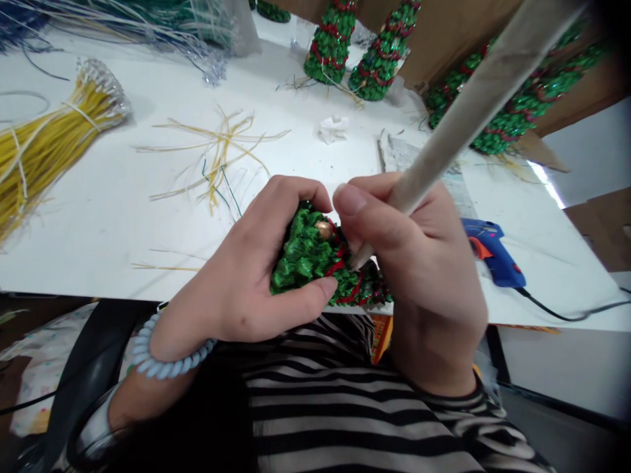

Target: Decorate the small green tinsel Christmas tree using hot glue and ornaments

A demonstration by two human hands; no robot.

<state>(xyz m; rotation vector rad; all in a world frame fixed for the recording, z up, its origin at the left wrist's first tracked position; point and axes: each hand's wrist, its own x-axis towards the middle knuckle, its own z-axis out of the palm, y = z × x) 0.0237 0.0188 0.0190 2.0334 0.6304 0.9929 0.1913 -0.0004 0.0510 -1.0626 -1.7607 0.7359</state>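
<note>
My left hand [251, 269] is wrapped round a small green tree [303, 256] with red trim and a copper-coloured ball, which lies on its side at the table's front edge. Between the thumb and fingers of my right hand [414, 249] is a long pale stick [453, 125], slanting up to the right. The stick's lower tip touches the tree or is just over it, near the red trim. The right part of the tree is partly hidden by my right hand.
Loose yellow wires [221, 148] and a tied yellow wire bundle [59, 138] lie left. Decorated trees [332, 46] stand at the back. A blue glue gun [495, 253] with a black cord lies right. A crumpled white scrap [332, 129] sits mid-table.
</note>
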